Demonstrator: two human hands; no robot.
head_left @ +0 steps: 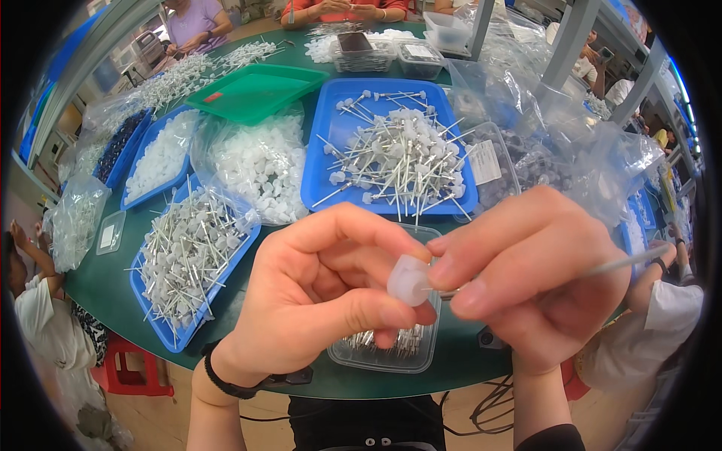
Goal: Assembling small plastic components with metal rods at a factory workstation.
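Note:
Between the thumb and forefinger of my left hand [312, 289] is a small translucent white plastic cap [410, 280]. My right hand [526, 263] pinches a thin rod [613, 264], pale at its outer end. The rod's metal tip points left and meets the cap; how far it goes in, I cannot tell. Both hands are raised above a clear plastic box [425, 361] with many short metal pins [383, 342] in it. Just beyond my hands, a blue tray [320, 184] carries a heap of white-headed metal rods [410, 154].
To the left lie another blue tray [174, 342] of white-headed rods, a bag of white caps [263, 161] and a blue tray of white pieces [162, 158]. A green tray [256, 86] rests behind them. Clear bags [602, 161] crowd the right. Other people sit around the green table [301, 376].

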